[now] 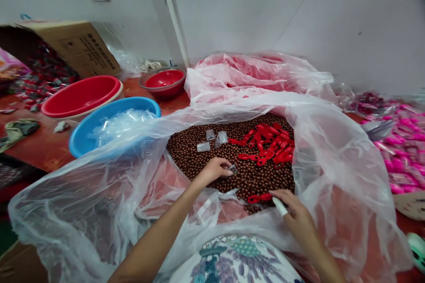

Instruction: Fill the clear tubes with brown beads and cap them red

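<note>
Small brown balls [192, 163] fill an opened clear plastic bag [318, 141]. My left hand [217, 170] pinches a small clear plastic piece [233, 168] just over the balls. Lower right, my right hand [288, 205], its thumb wrapped in white, holds a red plastic piece [259, 198] by its end. A heap of similar red pieces [268, 141] lies on the balls at the back right. Several small clear sleeves [203, 147] rest on the balls at the back left.
Left of the bag stand a blue basin [78, 139] of clear sleeves, a red basin [83, 97] and a cardboard box [79, 48]. A bowl [162, 90] and a bag of red items [245, 70] are behind. Pink packages [405, 141] lie at the right.
</note>
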A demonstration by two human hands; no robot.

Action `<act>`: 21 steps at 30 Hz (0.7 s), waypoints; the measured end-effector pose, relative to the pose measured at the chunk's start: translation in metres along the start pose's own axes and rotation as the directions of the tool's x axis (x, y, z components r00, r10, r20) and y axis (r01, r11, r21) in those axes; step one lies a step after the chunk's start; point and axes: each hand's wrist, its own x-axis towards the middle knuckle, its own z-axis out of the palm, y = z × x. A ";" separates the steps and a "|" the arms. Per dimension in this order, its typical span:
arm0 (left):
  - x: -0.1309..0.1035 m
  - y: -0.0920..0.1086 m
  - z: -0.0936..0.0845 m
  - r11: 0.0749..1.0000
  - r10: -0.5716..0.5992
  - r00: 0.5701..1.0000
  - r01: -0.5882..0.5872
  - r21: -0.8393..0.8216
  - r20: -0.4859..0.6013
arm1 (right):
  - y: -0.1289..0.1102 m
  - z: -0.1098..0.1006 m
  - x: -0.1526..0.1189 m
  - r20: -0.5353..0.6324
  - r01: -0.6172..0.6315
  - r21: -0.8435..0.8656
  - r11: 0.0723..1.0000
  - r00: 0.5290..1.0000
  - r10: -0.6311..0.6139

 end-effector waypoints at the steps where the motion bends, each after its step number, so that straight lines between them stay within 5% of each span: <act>1: -0.002 0.000 0.002 0.999 -0.001 1.000 0.001 -0.044 0.006 | 0.000 0.000 0.002 0.013 0.009 -0.016 1.000 1.000 -0.009; 9: -0.021 -0.007 0.010 0.948 -0.010 1.000 0.008 -0.317 -0.002 | 0.014 0.017 0.011 0.140 0.154 -0.247 0.957 0.983 -0.122; 13: -0.030 -0.003 0.010 0.844 -0.044 0.998 0.066 -0.532 0.054 | 0.017 0.021 0.015 0.193 0.158 -0.261 0.952 0.975 -0.109; 21: -0.063 0.016 0.013 0.687 -0.044 0.990 0.128 -0.716 0.135 | -0.004 0.013 0.023 0.060 0.048 0.060 0.997 0.997 -0.051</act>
